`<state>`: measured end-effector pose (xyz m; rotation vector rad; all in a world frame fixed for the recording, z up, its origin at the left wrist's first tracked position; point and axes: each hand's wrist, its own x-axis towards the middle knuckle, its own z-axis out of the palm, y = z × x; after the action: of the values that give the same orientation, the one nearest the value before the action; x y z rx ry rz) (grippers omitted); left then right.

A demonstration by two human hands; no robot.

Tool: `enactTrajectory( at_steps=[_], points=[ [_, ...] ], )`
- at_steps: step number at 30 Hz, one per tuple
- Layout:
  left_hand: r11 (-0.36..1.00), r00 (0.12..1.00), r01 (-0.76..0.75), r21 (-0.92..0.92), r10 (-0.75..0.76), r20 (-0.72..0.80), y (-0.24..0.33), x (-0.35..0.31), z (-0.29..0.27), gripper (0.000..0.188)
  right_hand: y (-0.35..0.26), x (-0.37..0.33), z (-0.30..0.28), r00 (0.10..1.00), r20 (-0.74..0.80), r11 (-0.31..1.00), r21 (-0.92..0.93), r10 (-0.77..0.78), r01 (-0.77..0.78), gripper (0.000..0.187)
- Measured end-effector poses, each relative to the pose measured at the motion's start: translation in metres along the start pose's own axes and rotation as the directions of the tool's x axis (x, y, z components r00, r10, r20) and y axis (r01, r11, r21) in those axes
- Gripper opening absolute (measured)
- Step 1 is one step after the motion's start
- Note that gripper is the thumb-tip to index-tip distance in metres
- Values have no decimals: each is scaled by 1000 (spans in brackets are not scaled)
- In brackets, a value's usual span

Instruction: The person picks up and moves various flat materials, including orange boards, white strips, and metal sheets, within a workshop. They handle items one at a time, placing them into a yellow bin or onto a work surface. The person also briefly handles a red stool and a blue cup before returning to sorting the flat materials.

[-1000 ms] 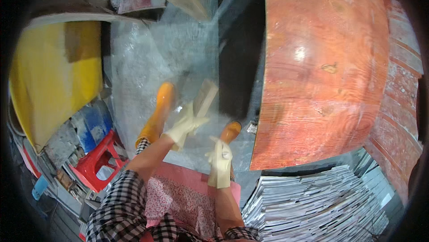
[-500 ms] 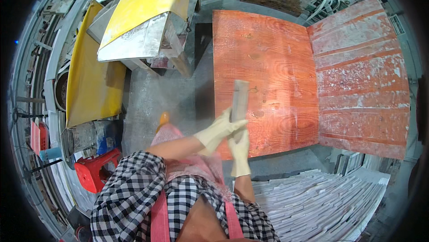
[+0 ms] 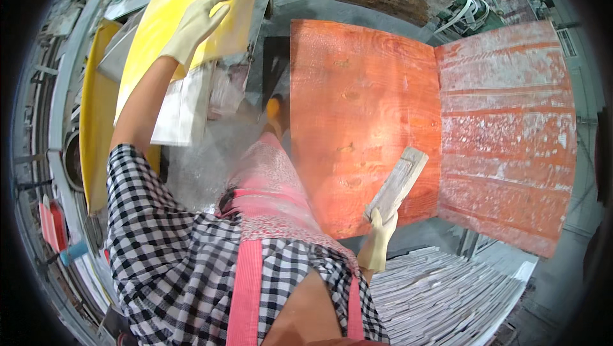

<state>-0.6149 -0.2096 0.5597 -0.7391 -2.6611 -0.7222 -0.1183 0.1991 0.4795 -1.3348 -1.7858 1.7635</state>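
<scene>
apron (image 3: 274, 202), pink, hangs nearest, and beside it the gloved right hand (image 3: 381, 236) is clamped on the near end of a wooden block (image 3: 402, 177), which slants over the orange-red board (image 3: 357, 129); whether they touch, i cannot tell. farther off, the gloved left hand (image 3: 196, 23) is over the yellow sheet (image 3: 233, 33), thumb and fingers apart, holding nothing visible. the step in hand looks like one-handed handling of the block; the next move likely calls for a firm right grip.
</scene>
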Motion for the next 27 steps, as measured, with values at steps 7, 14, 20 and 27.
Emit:
enactTrajectory(
  at_steps=[7, 14, 20, 27],
  points=[
    [970, 992, 74, 229, -49, -113, -84, 95, 85, 52, -212, 120, 143, 996, 75, 937, -343, -48, 71, 47],
    [940, 964, 246, 238, -262, 40, -49, 85, 57, 60, -270, 199, 156, 999, -38, 927, -373, 24, -36, 37],
    [967, 969, 233, 107, -240, 59, -20, 99, 58, 59, -254, 270, 123, 947, -291, 946, -247, 134, -209, 17],
    [964, 963, 267, -7, -266, 44, -13, 93, 47, 59, -313, 432, 246, 990, 143, 946, -320, -6, 52, 16]
  ],
)
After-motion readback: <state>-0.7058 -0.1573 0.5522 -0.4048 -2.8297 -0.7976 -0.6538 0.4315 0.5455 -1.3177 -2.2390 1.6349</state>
